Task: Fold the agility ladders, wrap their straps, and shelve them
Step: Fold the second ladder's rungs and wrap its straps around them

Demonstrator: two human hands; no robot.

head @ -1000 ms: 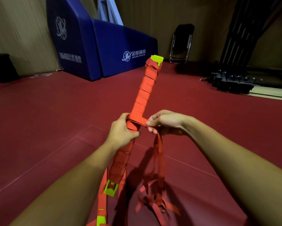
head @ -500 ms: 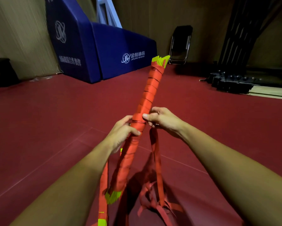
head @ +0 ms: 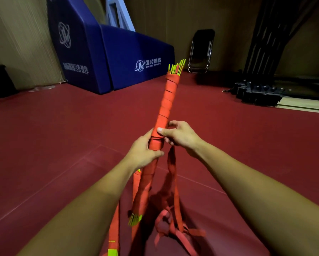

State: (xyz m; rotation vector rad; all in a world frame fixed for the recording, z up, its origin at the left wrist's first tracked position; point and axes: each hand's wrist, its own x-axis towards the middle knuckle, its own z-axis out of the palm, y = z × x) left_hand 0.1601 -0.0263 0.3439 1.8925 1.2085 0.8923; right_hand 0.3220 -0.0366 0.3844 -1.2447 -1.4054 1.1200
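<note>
Clamping the folded ladder (head: 166,104) with left fingers (head: 154,153), pinching the strap (head: 171,169) onto it with right fingers (head: 161,129) just above. Could slacken the wraps by easing that pinch, or snag the slack below.

Sports hall for sure. Red court flooring (head: 62,145) everywhere, blue padded block (head: 121,52) with a Jinling Sports logo (head: 148,64) upper left.

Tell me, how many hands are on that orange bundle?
2. The left hand grips the wrapped ladder bundle at mid-length. The right hand sits just above it, thumb on the bundle, holding the loose strap. No other hands show.
</note>
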